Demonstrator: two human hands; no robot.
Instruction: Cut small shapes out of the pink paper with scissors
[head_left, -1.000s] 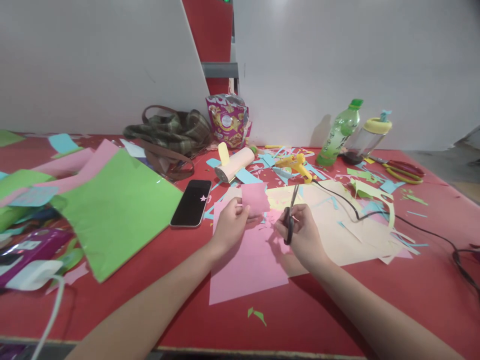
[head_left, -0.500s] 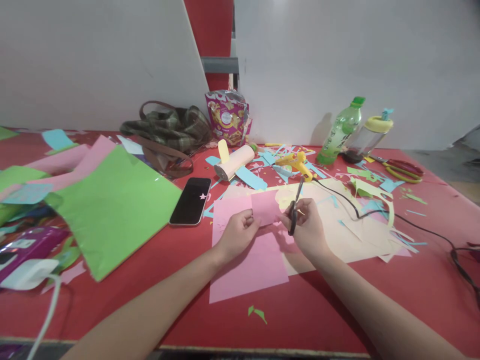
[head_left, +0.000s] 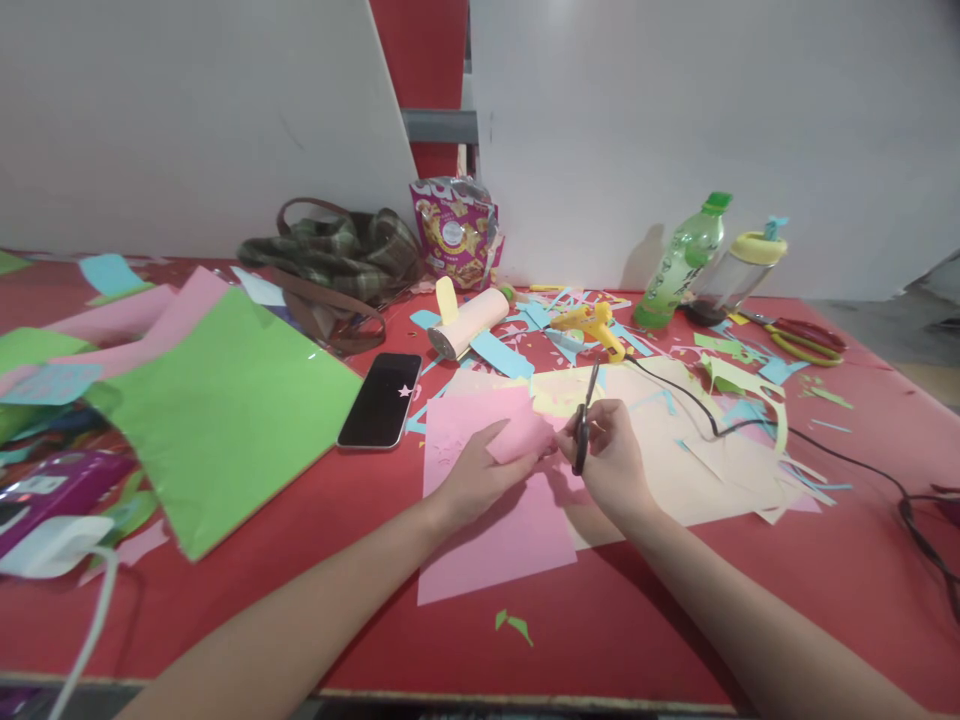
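Observation:
My left hand [head_left: 474, 475] pinches a small pink paper piece [head_left: 523, 436] just above a large pink sheet [head_left: 495, 520] lying on the red table [head_left: 645, 620]. The piece is bent over my fingers. My right hand [head_left: 611, 460] grips black-handled scissors [head_left: 583, 425], blades pointing away from me and closed. Its fingertips also touch the right end of the pink piece. Both hands meet near the table's middle.
A phone [head_left: 380, 400] lies left of my hands, beside a green sheet [head_left: 217, 410]. Behind are a yellow glue gun [head_left: 592, 325] with a black cord [head_left: 787, 430], a paper roll [head_left: 469, 325], a snack bag [head_left: 456, 232], a plaid bag [head_left: 337, 260], a green bottle [head_left: 681, 262], red scissors [head_left: 806, 338] and many paper scraps.
The small pink piece has gone from held up flat to bent down over my left fingers. My right hand with the scissors has moved in to touch it.

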